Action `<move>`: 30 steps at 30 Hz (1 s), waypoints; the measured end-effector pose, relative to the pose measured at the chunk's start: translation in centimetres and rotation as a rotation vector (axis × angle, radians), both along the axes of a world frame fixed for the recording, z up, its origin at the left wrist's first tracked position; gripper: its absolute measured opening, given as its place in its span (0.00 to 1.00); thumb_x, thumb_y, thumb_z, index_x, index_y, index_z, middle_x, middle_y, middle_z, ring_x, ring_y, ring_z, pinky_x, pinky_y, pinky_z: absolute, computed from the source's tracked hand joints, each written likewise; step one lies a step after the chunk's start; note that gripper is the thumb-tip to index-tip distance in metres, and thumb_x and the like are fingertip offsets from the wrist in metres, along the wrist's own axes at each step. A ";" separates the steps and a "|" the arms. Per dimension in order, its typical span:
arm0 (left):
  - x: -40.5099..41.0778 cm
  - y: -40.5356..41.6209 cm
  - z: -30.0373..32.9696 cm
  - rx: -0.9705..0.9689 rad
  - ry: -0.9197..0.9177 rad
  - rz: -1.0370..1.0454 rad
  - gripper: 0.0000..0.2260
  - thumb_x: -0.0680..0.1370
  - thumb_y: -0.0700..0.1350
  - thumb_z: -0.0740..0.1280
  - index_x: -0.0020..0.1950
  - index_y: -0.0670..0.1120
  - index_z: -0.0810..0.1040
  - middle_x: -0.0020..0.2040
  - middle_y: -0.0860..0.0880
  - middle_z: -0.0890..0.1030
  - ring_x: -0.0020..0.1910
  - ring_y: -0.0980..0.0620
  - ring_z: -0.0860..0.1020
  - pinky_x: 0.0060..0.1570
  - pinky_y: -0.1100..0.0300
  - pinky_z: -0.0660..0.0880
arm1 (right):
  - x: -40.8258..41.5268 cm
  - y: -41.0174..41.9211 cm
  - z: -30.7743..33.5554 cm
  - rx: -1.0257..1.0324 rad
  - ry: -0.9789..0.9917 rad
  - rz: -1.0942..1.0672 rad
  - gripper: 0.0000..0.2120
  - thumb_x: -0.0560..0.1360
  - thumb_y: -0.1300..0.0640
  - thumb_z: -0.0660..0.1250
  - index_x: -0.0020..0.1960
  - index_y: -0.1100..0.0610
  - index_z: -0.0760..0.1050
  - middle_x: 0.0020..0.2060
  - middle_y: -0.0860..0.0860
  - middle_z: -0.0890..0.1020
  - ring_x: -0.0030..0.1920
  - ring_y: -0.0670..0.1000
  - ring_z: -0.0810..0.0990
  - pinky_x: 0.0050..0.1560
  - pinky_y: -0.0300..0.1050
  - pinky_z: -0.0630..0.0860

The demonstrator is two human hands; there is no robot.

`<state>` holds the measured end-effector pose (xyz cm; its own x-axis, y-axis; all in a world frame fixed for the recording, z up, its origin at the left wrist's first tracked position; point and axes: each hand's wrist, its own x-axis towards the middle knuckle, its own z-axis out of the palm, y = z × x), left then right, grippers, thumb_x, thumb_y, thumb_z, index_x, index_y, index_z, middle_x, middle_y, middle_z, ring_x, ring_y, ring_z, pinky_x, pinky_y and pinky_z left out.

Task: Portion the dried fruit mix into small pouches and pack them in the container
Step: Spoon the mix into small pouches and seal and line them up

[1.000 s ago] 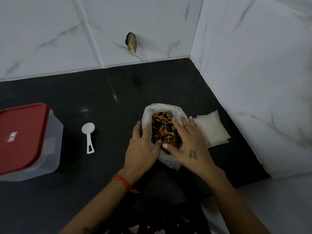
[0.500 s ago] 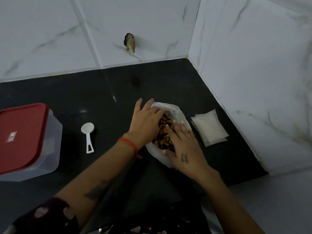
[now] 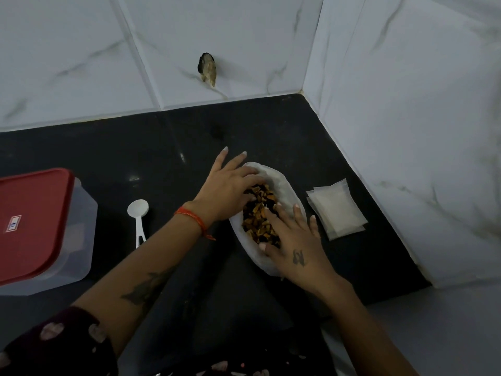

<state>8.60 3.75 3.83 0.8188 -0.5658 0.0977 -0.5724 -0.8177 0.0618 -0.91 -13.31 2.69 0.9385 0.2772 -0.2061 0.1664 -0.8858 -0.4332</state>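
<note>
Both hands spreading the white plastic bag [image 3: 283, 185] of brown dried fruit mix [image 3: 260, 213]: left hand [image 3: 227, 189] at ten o'clock, right hand [image 3: 295, 245] at five, fingers loosely open on the rim, nothing clenched. Small translucent pouches [image 3: 337, 210] at three o'clock.

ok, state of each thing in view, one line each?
Bag: open, mix showing.
Container: lid on.
Scoop: lying on counter, untouched.
Pouches: stacked flat, unfilled.
Left hand: on bag's far rim, fingers spread.
Right hand: on bag's near edge, fingers spread.
</note>
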 end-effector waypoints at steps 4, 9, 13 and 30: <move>-1.0 0.6 -0.5 -0.305 -0.053 0.053 0.19 0.75 0.56 0.61 0.63 0.50 0.77 0.64 0.48 0.78 0.71 0.41 0.65 0.71 0.38 0.49 | 0.5 0.2 0.1 0.245 -0.203 -0.132 0.25 0.76 0.45 0.58 0.72 0.48 0.63 0.70 0.48 0.70 0.72 0.52 0.63 0.72 0.62 0.56; -2.8 0.8 -0.7 -0.602 0.037 0.205 0.25 0.74 0.61 0.59 0.68 0.53 0.72 0.69 0.52 0.72 0.71 0.47 0.66 0.70 0.40 0.59 | 1.6 0.7 1.6 0.438 -0.330 -0.177 0.25 0.75 0.43 0.61 0.69 0.51 0.68 0.62 0.47 0.76 0.63 0.44 0.72 0.65 0.51 0.70; -4.4 1.7 -0.3 -0.766 0.018 0.266 0.26 0.75 0.59 0.62 0.70 0.50 0.70 0.71 0.50 0.68 0.70 0.55 0.66 0.68 0.52 0.65 | 2.4 1.8 3.1 0.506 -0.346 -0.186 0.25 0.76 0.47 0.66 0.70 0.51 0.67 0.66 0.47 0.73 0.66 0.43 0.69 0.65 0.39 0.65; -10.7 7.9 -1.4 -0.876 0.021 0.653 0.30 0.72 0.63 0.64 0.72 0.56 0.63 0.75 0.53 0.61 0.73 0.56 0.61 0.65 0.58 0.63 | 3.0 9.8 3.0 0.626 -0.346 -0.071 0.32 0.71 0.37 0.62 0.71 0.49 0.66 0.71 0.52 0.68 0.72 0.48 0.63 0.70 0.50 0.65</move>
